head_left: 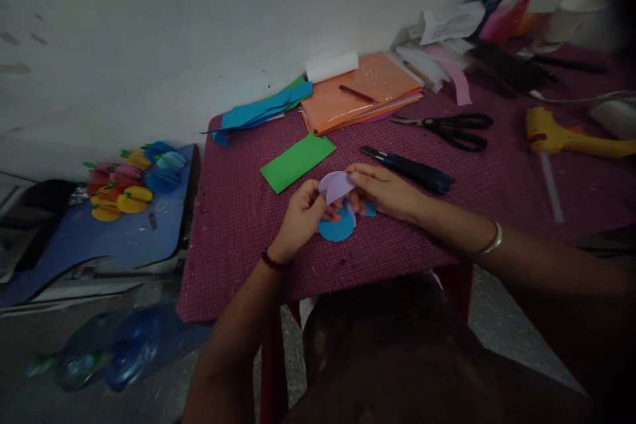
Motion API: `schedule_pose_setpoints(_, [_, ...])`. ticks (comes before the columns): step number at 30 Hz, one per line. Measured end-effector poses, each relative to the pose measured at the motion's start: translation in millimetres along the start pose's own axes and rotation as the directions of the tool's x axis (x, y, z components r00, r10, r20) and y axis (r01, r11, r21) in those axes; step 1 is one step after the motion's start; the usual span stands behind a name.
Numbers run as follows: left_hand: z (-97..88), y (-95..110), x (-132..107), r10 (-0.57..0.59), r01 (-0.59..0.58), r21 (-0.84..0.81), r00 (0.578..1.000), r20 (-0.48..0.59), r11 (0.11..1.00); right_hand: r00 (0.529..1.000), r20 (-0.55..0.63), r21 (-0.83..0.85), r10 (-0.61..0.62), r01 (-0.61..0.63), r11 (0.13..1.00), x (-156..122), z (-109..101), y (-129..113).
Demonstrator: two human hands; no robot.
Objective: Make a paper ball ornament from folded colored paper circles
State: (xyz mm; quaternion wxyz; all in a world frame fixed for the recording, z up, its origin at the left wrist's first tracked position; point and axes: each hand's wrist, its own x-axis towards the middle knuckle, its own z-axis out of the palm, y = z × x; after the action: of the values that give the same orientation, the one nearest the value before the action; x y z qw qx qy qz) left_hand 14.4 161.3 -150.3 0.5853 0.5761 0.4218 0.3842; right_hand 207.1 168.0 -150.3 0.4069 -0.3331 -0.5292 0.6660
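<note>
Between my two hands is a lilac paper circle [338, 184], bent along its middle. My left hand [304, 213] pinches its left edge, and my right hand [382, 191] grips the right edge between thumb and fingers. Just below them a blue paper circle [336, 228] lies on the table, partly covered by the lilac paper and my fingers. A small blue paper scrap [370, 210] sits under my right hand. Behind my hands lies a green paper strip [298, 162], and a dark blue box cutter [412, 169] rests beyond my right wrist.
Black-handled scissors [454, 129] and a yellow glue gun [561, 132] lie to the right on the checked red table [233, 232]. Orange sheets [358, 103] and blue paper [263, 109] line the wall side. Colourful paper fruits [134, 199] stand on a blue board at left.
</note>
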Motion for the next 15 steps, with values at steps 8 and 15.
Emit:
schedule_pose_setpoints(8, [-1.8,-0.3,0.7,0.285,-0.248,0.234,0.948,-0.14,0.94,1.0,-0.01,0.023,-0.001,0.002,1.0,2.5,-5.2,2.8])
schedule_pose_setpoints(15, [-3.6,4.4,-0.1,0.231,-0.23,0.054,0.973,-0.016,0.972,0.999,-0.034,-0.045,0.016,-0.017,0.999,4.5,-3.6,1.8])
